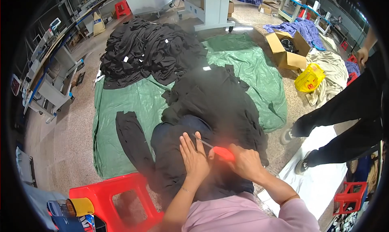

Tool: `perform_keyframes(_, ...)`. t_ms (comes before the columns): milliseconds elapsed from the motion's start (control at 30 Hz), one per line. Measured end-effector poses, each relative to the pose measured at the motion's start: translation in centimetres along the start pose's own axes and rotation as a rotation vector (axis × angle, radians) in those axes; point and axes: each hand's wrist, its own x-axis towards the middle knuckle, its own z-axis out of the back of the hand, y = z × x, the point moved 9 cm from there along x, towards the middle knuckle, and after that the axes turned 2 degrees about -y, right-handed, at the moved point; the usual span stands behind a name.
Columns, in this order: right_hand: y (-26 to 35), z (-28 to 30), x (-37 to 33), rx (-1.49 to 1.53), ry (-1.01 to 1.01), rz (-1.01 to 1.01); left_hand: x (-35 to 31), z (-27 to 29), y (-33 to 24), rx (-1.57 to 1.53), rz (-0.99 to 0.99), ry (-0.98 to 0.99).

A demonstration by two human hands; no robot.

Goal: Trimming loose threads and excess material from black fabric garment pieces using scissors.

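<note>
Right hand (245, 163) grasps the red-handled tool (223, 153); left hand (194, 161) lies flat on dark cloth (168, 157), clenching nothing.

The tool sits in the right fist, its thin metal shaft running forward and leftward to beside the left fingertips; it looks light and stiff, the handle likely smooth, so the thick red part is the place to hold, fingers clear of the shaft's end, whose shape is too small to tell; the cloth, under and around the left palm, looks soft and limp, light in a single layer but heavier bunched, apt to shift or crease, so a spread palm suits it better than a pinch; just beyond both hands rises a dark pile (214, 96), likely heavy if lifted whole and easier taken by one loose edge.
</note>
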Motion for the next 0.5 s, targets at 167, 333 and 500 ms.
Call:
perform_keyframes(167,-2.8,1.4,-2.6,0.083,-0.017,-0.134,-0.3,-1.0,-3.4,-0.09,-0.143,0.083)
perform_keyframes(333,-5.3,1.3,-4.0,0.108,0.18,-0.328,-1.2,-0.8,-3.1,0.019,-0.096,0.059)
perform_keyframes(500,-5.8,0.8,-3.6,0.144,0.163,-0.291,-1.1,-1.2,-3.7,0.144,-0.155,0.099)
